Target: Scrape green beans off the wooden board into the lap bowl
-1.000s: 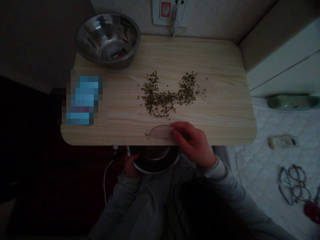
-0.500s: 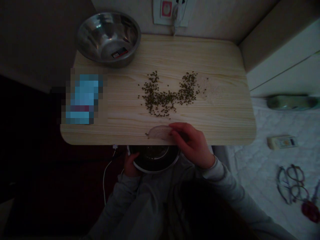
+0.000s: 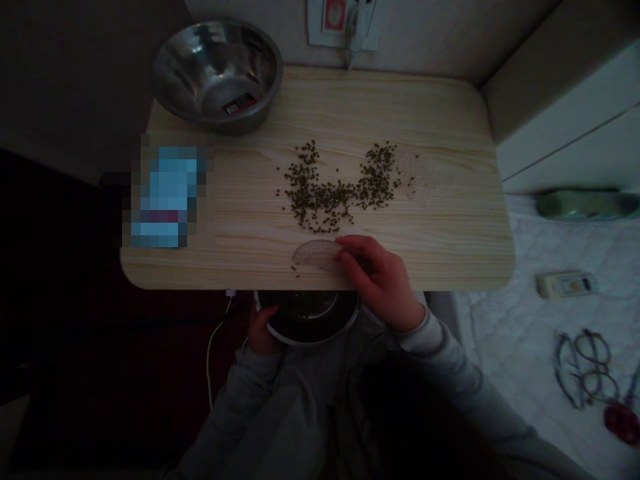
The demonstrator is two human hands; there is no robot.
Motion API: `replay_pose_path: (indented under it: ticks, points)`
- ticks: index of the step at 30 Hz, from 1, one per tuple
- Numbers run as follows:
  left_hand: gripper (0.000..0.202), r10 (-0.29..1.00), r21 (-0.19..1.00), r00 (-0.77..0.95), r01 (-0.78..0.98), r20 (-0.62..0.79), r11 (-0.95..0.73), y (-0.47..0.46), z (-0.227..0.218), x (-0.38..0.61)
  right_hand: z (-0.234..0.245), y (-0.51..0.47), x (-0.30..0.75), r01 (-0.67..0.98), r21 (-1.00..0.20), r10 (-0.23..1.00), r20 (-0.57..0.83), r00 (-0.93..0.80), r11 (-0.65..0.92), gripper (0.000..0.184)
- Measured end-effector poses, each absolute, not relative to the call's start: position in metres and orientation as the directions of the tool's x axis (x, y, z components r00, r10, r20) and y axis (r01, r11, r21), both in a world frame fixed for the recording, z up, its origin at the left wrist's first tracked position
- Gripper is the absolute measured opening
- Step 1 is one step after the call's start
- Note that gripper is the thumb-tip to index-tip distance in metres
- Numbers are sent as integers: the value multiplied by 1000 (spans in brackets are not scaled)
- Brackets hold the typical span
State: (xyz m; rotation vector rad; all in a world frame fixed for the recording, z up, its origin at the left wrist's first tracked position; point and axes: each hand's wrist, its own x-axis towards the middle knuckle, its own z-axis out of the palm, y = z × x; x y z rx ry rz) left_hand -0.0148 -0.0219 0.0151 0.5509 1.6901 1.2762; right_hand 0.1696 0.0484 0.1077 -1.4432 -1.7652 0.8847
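Note:
My right hand (image 3: 377, 280) pinches the right end of a clear plastic protractor (image 3: 316, 255), which lies low over the table near its front edge. Just beyond it, many small dark green beans (image 3: 327, 197) are spread in a loose U shape. A few stray beans (image 3: 295, 269) sit by the protractor's left end. Below the table edge, my left hand (image 3: 263, 327) grips the left rim of a dark, round bowl with a pale rim (image 3: 310, 331). The table's edge hides the bowl's far part, and its contents are too dim to make out.
A steel basin (image 3: 220, 123) stands at the table's back left, with a blurred-out blue screen (image 3: 170, 193) in front of it. A plug and socket (image 3: 345, 23) are on the wall. On the white bedding at right lie a remote control (image 3: 567, 285) and a green bottle-like thing (image 3: 585, 204).
My right hand has moved the protractor slightly away from the front edge, towards the beans. My left hand and the bowl stay where they were.

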Motion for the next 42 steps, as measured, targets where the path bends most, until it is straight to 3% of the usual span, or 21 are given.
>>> replay_pose_path:
  ticks: [4, 8, 16, 21, 29, 37, 42]
  points:
    - [13, 757, 879, -447, -259, -477, 401, -17, 26, -8, 109, 51, 168, 538, -814, 967, 111, -228, 220, 25]
    - [13, 757, 883, -456, -266, -468, 386, -19, 27, -9, 108, 51, 169, 530, -814, 961, 117, -251, 237, 25]
    - [1, 789, 909, -451, -205, -417, 363, -18, 23, -12, 108, 53, 169, 544, -801, 958, 125, -258, 252, 25]
    - [12, 832, 944, -457, -65, -316, 323, -24, 14, -17, 109, 54, 169, 576, -761, 940, 132, -315, 300, 24]
    - [16, 848, 940, -439, 25, -297, 342, -27, 8, -23, 109, 54, 171, 590, -742, 929, 121, -349, 318, 25]
    - [3, 799, 916, -453, -127, -396, 382, -20, 17, -12, 110, 55, 173, 581, -733, 907, 118, -404, 354, 24]
    - [7, 822, 932, -451, -71, -348, 356, -22, 21, -15, 114, 54, 175, 545, -761, 891, 97, -443, 353, 22]
